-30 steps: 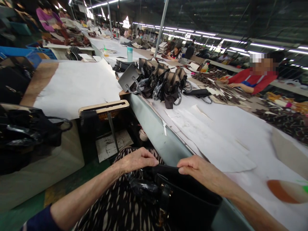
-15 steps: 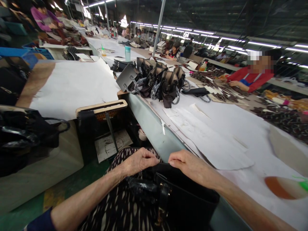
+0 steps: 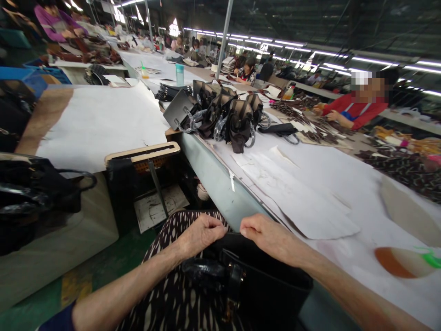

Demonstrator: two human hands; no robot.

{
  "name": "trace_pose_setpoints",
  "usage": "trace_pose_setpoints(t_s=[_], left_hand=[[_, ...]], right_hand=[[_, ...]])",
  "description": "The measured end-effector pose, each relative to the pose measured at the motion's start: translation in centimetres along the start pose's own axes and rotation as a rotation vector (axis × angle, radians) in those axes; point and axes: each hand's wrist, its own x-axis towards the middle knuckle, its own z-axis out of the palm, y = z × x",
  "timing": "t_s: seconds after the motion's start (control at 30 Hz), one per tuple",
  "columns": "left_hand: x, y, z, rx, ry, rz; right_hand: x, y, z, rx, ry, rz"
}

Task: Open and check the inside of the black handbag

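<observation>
- The black bag [image 3: 262, 285] sits in the person's lap, its far edge against the near side of the long bench [image 3: 220, 184], with a plastic-wrapped handle [image 3: 203, 271] lying across its top.
- Left hand [image 3: 201, 233]: it is at the left end of the bag's far top edge, fingers curled in tight and pinching the edge or something small on it; the exact contact is hidden by the knuckles.
- Right hand [image 3: 270, 236]: it rests on the same edge just to the right, fingers [image 3: 246, 227] bent down and closed on the rim, thumb side toward the left hand.
- To do this well, I would judge that both pinches should stay close together on the rim, keeping the edge taut and level, with the wrapped handle left clear of the fingers.
- Further right and up the bench stands a cluster of dark bags [image 3: 223, 117], and a person in red [image 3: 354, 112] works at the far side.
- Against a second ago, the hands have drawn nearer to each other: the right hand has slid left along the rim, and the view has tilted slightly.
</observation>
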Motion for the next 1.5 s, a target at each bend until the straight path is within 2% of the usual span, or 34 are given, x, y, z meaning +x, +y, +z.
trace_pose_setpoints(t_s=[0.13,0.27,0.4,0.8,1.0,1.13,1.37,1.5], left_hand=[[0.1,-0.1,-0.2,0.000,-0.099,0.067],[0.3,0.1,-0.4,0.010,-0.147,0.081],[0.4,0.4,-0.3,0.036,-0.120,0.073],[1.1,0.3,1.1,-0.060,-0.013,-0.070],[1.1,0.4,1.1,-0.100,-0.002,-0.064],[1.0,0.2,1.1,-0.094,-0.019,-0.037],[0.8,0.5,1.2,-0.096,-0.001,-0.020],[0.9,0.4,1.3,-0.073,0.024,-0.002]], right_hand=[[-0.3,-0.6,-0.1,-0.003,-0.011,0.024],[-0.6,-0.7,-0.3,0.059,-0.020,-0.007],[-0.7,-0.1,-0.4,0.139,-0.063,-0.021],[0.2,1.0,0.5,0.136,-0.086,0.077],[0.0,0.8,-0.3,0.348,-0.157,0.082],[-0.3,1.1,-0.8,0.454,-0.145,0.093],[-0.6,1.5,-0.8,0.303,-0.230,0.072],[-0.4,1.0,-0.5,0.192,-0.178,0.050]])
